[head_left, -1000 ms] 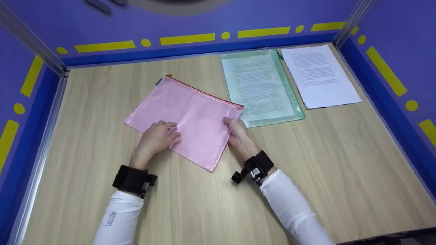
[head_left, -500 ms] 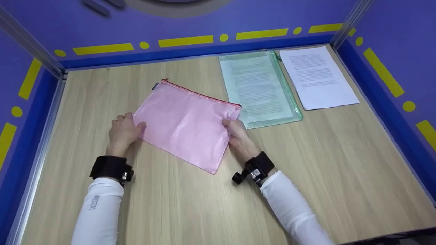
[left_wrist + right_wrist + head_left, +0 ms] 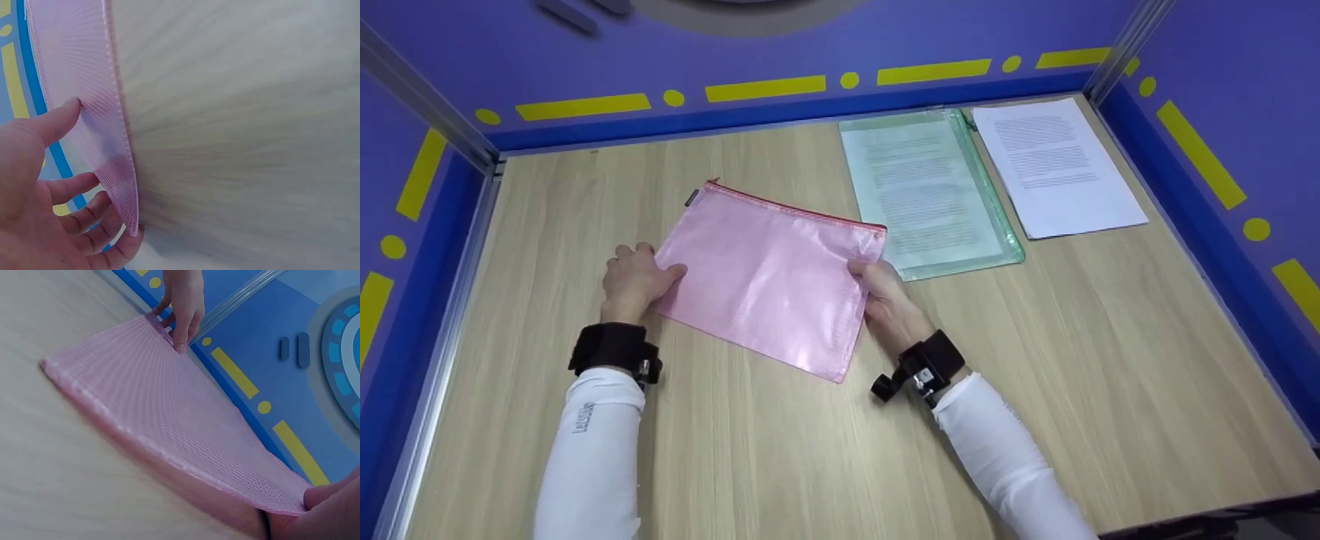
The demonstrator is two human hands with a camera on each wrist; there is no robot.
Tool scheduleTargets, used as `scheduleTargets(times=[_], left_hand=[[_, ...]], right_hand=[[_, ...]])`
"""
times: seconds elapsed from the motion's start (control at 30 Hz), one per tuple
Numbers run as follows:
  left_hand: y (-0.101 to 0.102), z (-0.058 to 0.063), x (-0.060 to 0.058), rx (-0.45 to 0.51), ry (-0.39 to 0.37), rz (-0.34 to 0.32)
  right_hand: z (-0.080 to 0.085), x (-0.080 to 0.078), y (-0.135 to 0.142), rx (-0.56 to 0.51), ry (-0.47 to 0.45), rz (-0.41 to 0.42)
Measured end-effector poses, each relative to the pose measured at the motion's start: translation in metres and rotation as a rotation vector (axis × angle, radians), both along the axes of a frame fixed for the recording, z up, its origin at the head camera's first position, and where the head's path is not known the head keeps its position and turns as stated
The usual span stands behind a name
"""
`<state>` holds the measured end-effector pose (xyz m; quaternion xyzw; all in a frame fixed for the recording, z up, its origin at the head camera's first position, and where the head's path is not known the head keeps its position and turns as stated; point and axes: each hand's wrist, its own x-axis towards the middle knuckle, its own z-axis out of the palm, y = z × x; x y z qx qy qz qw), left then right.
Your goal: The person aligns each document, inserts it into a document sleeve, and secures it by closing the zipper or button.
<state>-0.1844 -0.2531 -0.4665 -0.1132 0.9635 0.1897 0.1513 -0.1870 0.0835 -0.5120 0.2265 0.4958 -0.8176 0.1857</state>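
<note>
A pink mesh zipper pouch (image 3: pixel 765 292) is held between 2 bare hands over the left-centre part of a wood-grain table (image 3: pixel 780 457). The left hand (image 3: pixel 634 279) grips its left edge, thumb laid on the upper face and the other fingers round behind the edge, as the left wrist view shows. The right hand (image 3: pixel 889 300) pinches the right edge, thumb on top and fingers underneath. The pouch slants, its red zipper (image 3: pixel 795 208) along the far side sloping down toward the right hand, and a small dark tag (image 3: pixel 692 197) sticks out near the far left corner. Whether the near edge touches the tabletop, I cannot tell. From the head view, the far right corner covers part of the near left corner of a green zipper pouch (image 3: pixel 960 268), which has a printed page (image 3: pixel 926 199) inside. Just beside that, to the right, lie white printed sheets (image 3: pixel 1061 169). Each wrist wears a black strap, 1 on the left (image 3: pixel 609 346) and 1 on the right (image 3: pixel 937 360), above white sleeves (image 3: pixel 589 465). Behind the table stands a purple-blue panel (image 3: pixel 780 52) with yellow bars and dots.
</note>
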Motion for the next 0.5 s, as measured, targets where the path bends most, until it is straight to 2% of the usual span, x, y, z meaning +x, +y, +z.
scheduleTargets(times=[0.17,0.27,0.5], left_hand=[[-0.004,0.0,0.0,0.18,-0.032,0.067],[-0.009,0.001,0.001,0.267,-0.03,0.082],[-0.012,0.003,-0.001,0.455,-0.039,0.051]], right_hand=[[0.001,-0.005,0.007,-0.027,0.02,0.062],[0.003,-0.007,0.012,-0.038,0.024,0.099],[0.007,-0.015,0.027,-0.043,0.059,0.163]])
